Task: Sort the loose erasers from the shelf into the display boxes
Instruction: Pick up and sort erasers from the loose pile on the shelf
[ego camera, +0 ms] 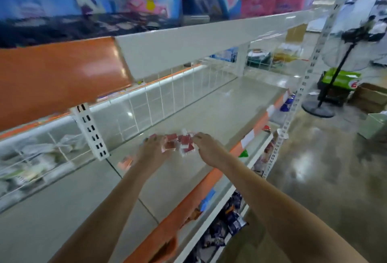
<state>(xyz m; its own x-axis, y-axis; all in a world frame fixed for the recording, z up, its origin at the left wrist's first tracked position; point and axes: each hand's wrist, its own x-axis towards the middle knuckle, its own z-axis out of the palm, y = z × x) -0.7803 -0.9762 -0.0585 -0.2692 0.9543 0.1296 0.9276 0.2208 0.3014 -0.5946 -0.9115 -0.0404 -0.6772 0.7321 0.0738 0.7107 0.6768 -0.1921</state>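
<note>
Presently: cluster of small red-and-white wrapped erasers [181, 142] lying on pale grey-green shelf board [209, 105], near orange front edge strip [211, 183]. Left hand [152, 147] and right hand [206, 147] flanking cluster, fingers curved onto outer erasers; actual grip blurred, cannot tell. One pinkish eraser [125, 163] apart, left.
</note>
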